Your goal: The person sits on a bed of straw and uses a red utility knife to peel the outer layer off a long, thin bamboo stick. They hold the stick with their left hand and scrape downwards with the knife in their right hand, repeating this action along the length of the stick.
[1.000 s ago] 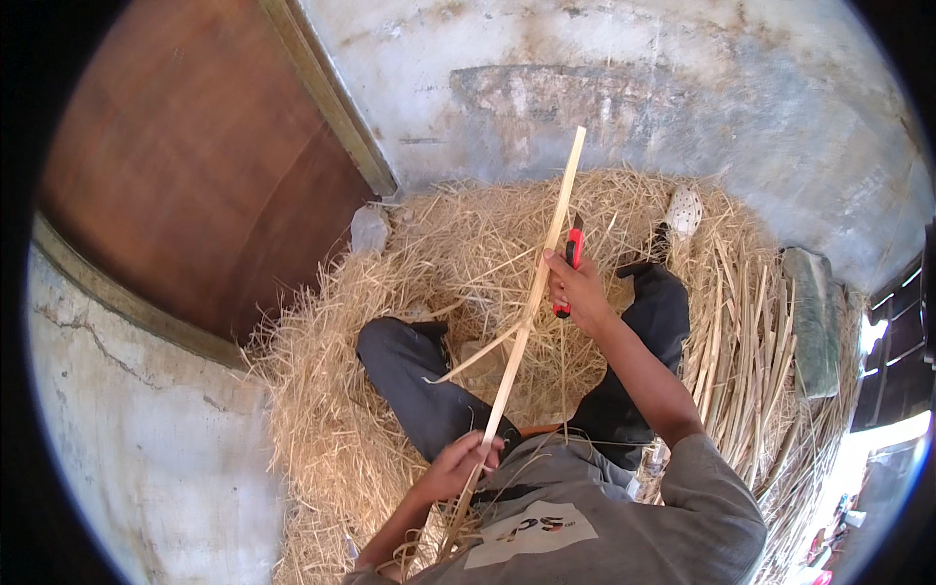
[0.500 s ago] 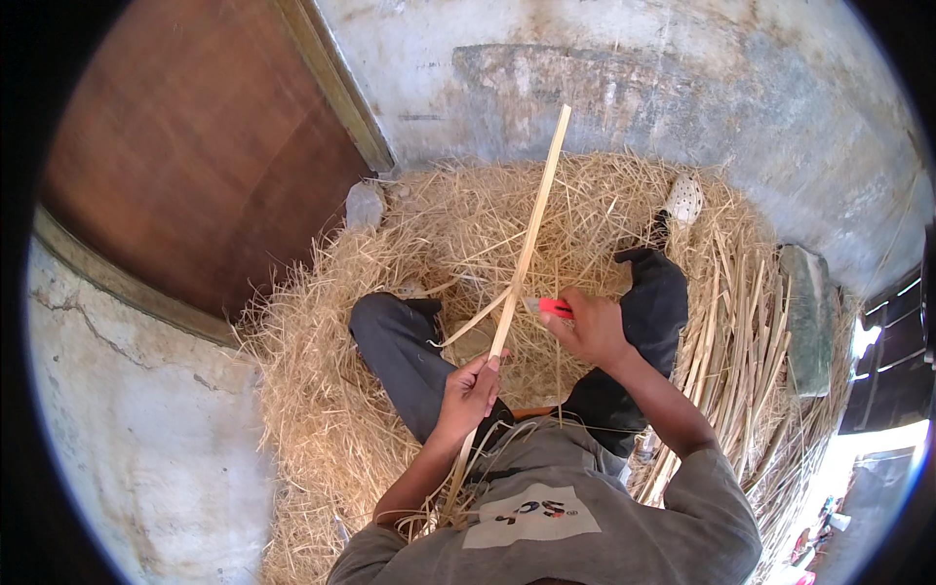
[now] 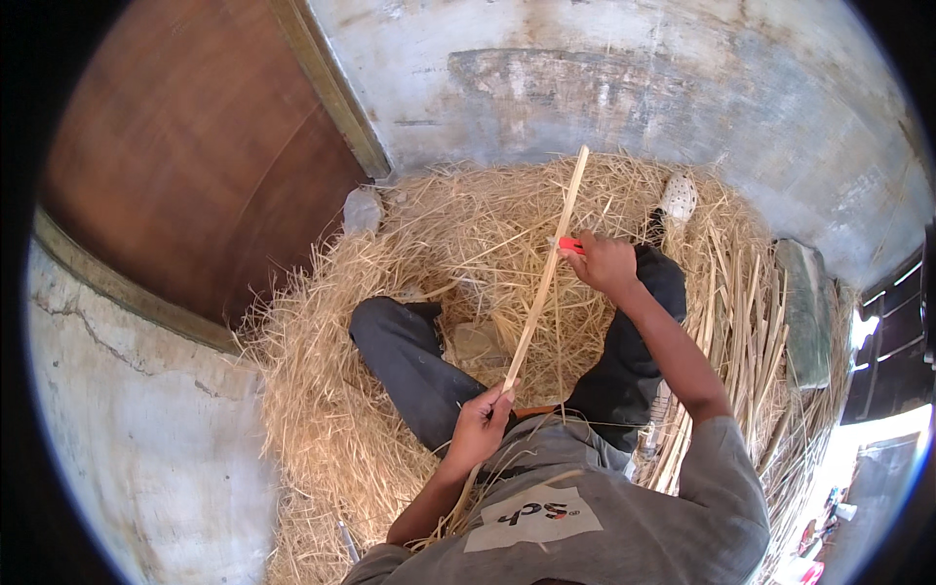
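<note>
My left hand (image 3: 482, 425) is closed round the near end of a long pale strip, which looks like split bamboo (image 3: 538, 310). The strip slants up and away to the right over the shavings. In my right hand (image 3: 604, 261) is a red-handled utility knife (image 3: 570, 245), closed in the fingers. Its blade meets the right side of the strip, towards the far end. The blade tip is too small to make out clearly. Both my legs, in dark trousers, are bent on either side of the strip.
Straw-like shavings (image 3: 322, 390) are heaped around me. Long split strips (image 3: 726, 351) lie in a bundle to the right, beside a greenish block (image 3: 805, 312). Ahead rises a stained wall (image 3: 624, 88); a brown door panel (image 3: 195, 146) stands at the left. A stone (image 3: 363, 211) sits near its frame.
My right hand and the knife have moved up along the strip towards its far end. My left hand and the strip have come nearer to my body. A curled shaving no longer hangs off the strip.
</note>
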Demonstrator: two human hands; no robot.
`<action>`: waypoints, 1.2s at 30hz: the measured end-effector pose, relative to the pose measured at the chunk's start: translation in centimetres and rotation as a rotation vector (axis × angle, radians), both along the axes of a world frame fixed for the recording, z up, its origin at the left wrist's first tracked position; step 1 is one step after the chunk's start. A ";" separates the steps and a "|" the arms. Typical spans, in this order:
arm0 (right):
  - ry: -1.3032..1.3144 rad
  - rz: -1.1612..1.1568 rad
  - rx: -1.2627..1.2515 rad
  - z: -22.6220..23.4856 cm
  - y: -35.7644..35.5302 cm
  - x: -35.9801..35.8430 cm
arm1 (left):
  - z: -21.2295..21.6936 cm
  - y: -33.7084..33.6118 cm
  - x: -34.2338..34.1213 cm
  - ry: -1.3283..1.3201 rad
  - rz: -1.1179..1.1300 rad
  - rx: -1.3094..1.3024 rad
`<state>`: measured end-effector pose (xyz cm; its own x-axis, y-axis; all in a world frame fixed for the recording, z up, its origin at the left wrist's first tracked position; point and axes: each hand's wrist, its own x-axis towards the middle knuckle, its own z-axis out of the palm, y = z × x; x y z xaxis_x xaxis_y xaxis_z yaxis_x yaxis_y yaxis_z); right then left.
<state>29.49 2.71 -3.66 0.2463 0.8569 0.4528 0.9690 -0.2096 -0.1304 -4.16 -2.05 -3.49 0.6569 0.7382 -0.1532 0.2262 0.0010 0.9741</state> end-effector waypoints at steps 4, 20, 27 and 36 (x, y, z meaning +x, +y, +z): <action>-0.107 0.155 -0.092 -2.3 1.8 3.4 | -0.3 -0.3 0.3 0.002 -0.015 -0.025; -0.092 0.183 -0.473 -1.2 12.9 9.0 | 1.4 1.1 -0.1 0.125 0.066 -0.003; 0.297 -0.655 -0.168 -3.2 10.2 24.1 | -3.5 -1.8 -8.1 -0.045 0.348 -0.422; 0.484 -0.135 -0.109 -2.9 6.1 7.1 | 4.1 5.1 -2.6 -0.065 0.183 -0.302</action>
<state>36.54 8.79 -6.58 0.5175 0.8388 0.1694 0.7662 -0.3660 -0.5283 -6.72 3.07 0.59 0.5336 0.7725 -0.3444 0.1328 0.3256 0.9361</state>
